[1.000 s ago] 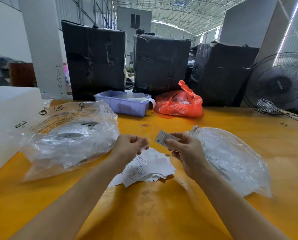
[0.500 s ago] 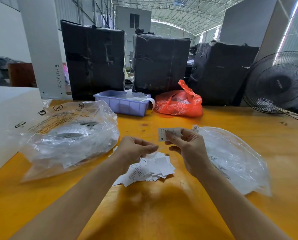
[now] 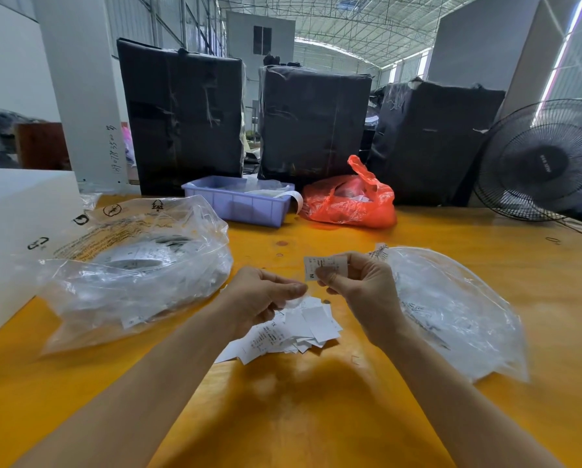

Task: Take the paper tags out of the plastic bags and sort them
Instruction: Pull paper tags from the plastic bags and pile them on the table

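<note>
Far left: a white box (image 3: 16,231) on the yellow tabletop (image 3: 316,417), touching a big crumpled clear plastic bag (image 3: 131,265) with printed tags showing through. Behind, a lavender plastic bin (image 3: 235,204) and, just beside it, an orange-red plastic bag (image 3: 350,204).

At centre, left hand (image 3: 262,298) hovering over a loose pile of paper tags (image 3: 293,329), fingers curled inward with thumb against fingertips; whether anything was pinched there could not be told.

Right hand (image 3: 360,288) raised just beside it, grip clamped on one small paper tag (image 3: 316,265) marked M, pinched at its right and lower edge between thumb and forefinger, print facing up for reading.

Further right, a second clear plastic bag (image 3: 451,309), flatter, near the right wrist. Far right, a black fan (image 3: 546,163).

Judged light, thin and easily creased; prone to sliding off one another and to drifting if the fan ran. Best taken singly by an edge or corner, pinched gently. Bag film slippery and limp, best held at the mouth.
</note>
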Tool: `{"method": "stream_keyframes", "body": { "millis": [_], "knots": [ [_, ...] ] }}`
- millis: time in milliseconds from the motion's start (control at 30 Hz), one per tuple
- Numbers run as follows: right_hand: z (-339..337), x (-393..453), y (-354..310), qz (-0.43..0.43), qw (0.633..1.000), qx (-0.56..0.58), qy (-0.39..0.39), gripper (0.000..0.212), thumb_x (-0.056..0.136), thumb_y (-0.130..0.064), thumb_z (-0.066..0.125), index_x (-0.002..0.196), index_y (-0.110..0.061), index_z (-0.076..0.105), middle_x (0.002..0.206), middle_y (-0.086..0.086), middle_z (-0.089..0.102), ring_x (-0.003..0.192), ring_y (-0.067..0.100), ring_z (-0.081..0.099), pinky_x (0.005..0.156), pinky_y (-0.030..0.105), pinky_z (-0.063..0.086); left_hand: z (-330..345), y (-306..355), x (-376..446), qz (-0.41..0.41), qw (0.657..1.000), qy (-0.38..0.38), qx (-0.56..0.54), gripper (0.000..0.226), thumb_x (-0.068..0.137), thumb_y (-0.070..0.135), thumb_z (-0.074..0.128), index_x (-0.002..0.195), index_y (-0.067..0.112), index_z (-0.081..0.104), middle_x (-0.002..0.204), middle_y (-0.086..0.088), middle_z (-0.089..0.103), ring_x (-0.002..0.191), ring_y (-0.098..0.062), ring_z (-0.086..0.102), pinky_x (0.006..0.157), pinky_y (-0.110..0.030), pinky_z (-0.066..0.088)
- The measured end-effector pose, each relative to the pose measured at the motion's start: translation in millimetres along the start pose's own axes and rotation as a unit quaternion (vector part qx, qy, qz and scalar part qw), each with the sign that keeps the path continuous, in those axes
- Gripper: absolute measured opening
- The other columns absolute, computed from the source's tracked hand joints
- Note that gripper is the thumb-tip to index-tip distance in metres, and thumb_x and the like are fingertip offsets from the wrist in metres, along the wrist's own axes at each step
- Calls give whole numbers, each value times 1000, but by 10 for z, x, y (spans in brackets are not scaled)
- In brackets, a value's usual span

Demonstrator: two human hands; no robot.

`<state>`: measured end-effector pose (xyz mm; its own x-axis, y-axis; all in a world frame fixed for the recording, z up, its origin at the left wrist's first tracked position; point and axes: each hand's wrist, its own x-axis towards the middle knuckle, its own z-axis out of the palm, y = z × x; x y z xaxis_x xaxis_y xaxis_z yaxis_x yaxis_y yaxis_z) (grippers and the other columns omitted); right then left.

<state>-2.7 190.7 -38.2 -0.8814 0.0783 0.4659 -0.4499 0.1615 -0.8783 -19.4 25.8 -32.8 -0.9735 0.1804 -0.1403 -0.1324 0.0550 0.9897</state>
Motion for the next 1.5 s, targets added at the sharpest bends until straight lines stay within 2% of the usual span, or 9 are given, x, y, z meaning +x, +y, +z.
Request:
{"method": "stream_keyframes", "body": {
  "millis": [133,300,433,600,833,1000,1233,1400,1500],
  "knots": [
    [-16,4,-22,-7,1000,30,-4,14,76,-4,74,73,-17,68,69,4,70,64,17,65,56,27,53,2,6,-5,-13,1000,-5,-13,7,63,11,82,61,10,75,53,-3,60,52,-11,42,38,-16,34],
    [16,-14,-3,-36,999,-28,1,14,77,0,73,75,-12,68,77,18,70,68,31,64,65,43,54,12,27,-21,-22,1000,1,-8,14,66,12,82,55,14,75,70,-5,66,62,-14,47,43,-18,36],
    [9,-7,-5,-47,998,-26,15,15,77,0,73,74,-13,67,77,23,68,72,42,62,63,47,52,15,34,-23,-30,999,4,-16,12,67,10,82,57,13,75,72,-2,70,64,-14,51,44,-19,35],
    [7,-1,1,-49,998,-27,11,16,77,0,73,73,-15,66,76,15,70,69,30,66,61,33,55,9,32,-25,-32,999,9,-26,8,66,8,82,62,10,75,75,-6,70,59,-14,46,40,-16,35],
    [15,-8,14,-55,997,-55,6,9,78,-1,72,78,-8,67,78,16,70,74,33,67,65,39,55,7,31,-26,-34,999,0,-29,5,70,4,78,68,8,76,69,-4,71,60,-13,48,40,-15,35],
    [10,-7,-3,-60,997,-40,21,16,77,0,73,75,-15,66,78,15,70,72,31,66,63,36,55,-13,24,-11,-25,999,2,-30,9,69,3,78,64,10,76,66,-5,71,53,-12,49,38,-15,34],
    [29,-27,24,-65,994,-86,10,13,78,-3,73,76,-14,67,76,13,69,72,34,66,65,48,56,-7,28,-16,-26,999,2,-24,9,67,4,79,62,11,76,65,-3,71,52,-10,49,38,-15,34],
    [25,-32,-25,-68,996,-56,18,16,77,-2,73,74,-16,66,75,11,69,71,31,66,63,41,55,-13,22,-17,-15,1000,12,-11,13,66,6,80,56,15,76,59,1,69,59,-13,48,42,-16,35],
    [36,-38,-5,-65,995,-72,5,12,78,-2,73,75,-12,66,75,15,69,71,35,65,63,49,55,-5,14,-21,-14,1000,7,-8,17,66,5,79,54,16,75,52,2,65,57,-11,46,40,-15,33]
  ]
}}
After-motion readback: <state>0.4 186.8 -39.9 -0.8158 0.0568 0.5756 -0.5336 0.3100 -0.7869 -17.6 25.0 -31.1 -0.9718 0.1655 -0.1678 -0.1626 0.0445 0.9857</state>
